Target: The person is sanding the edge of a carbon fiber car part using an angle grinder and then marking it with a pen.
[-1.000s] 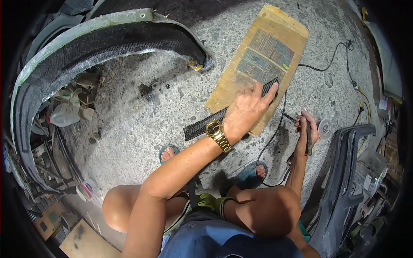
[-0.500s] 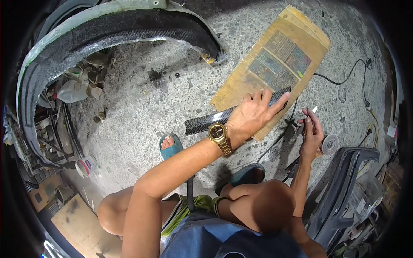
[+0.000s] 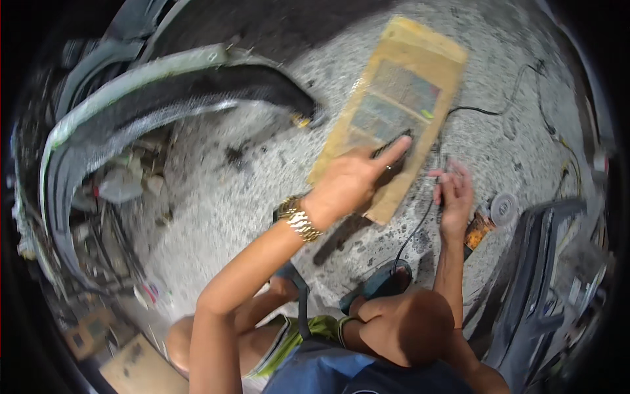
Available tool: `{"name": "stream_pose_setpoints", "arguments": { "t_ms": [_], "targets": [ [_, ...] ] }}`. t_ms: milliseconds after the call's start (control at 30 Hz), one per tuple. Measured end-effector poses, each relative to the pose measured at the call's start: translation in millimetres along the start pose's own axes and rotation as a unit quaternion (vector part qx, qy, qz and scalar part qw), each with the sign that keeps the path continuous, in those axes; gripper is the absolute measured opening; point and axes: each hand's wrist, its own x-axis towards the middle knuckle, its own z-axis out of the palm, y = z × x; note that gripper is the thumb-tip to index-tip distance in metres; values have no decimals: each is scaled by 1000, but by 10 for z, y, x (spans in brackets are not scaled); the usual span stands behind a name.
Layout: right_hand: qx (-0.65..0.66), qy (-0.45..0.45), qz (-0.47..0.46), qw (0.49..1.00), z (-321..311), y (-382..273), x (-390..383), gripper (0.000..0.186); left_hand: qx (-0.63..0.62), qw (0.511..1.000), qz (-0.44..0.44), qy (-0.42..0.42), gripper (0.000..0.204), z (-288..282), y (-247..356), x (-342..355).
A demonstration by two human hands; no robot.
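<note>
My left hand, with a gold watch on the wrist, is closed around a dark, woven-patterned carbon fibre strip. Fingers and blur hide most of the strip, which is over a worn wooden board on the floor. My right hand is right of the board, fingers curled and smeared by motion. Whatever small thing it pinches cannot be made out. Beside that hand lies an angle grinder with an orange body and a round grey disc.
A large curved car part with a black woven lining arches at the left. Dark bumper-like trim stands at the right. A black cable crosses the rough concrete floor. Plastic bottles and cardboard lie on the left.
My left hand has turned the strip, which now shows only a narrow dark end instead of its long glossy face. The white-tipped thing seen at my right fingers no longer shows clearly. The whole view has shifted.
</note>
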Motion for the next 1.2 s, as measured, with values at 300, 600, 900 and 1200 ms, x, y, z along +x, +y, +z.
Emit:
{"name": "stream_pose_setpoints", "arguments": {
  "t_ms": [300, 600, 900, 1200],
  "targets": [
    [-99, -85, -12, 991, 441, -702, -265, 14, -566, 773, -203, -202, 76, -691, -291, -242],
    [-359, -379, -329, 787, 999, -1020, -358, 64, -457, 851, -195, -168, 74, -941, -283, -343],
    [-413, -358, -348, 762, 782, -931, -15, 70, -456, 832, -208, -238, 78, -1008, -454, -514],
    [-303, -203, -26, 931, 608, -929, -214, 30, -610, 747, -227, -135, 82, -486, -471, -594]
  ]
}}
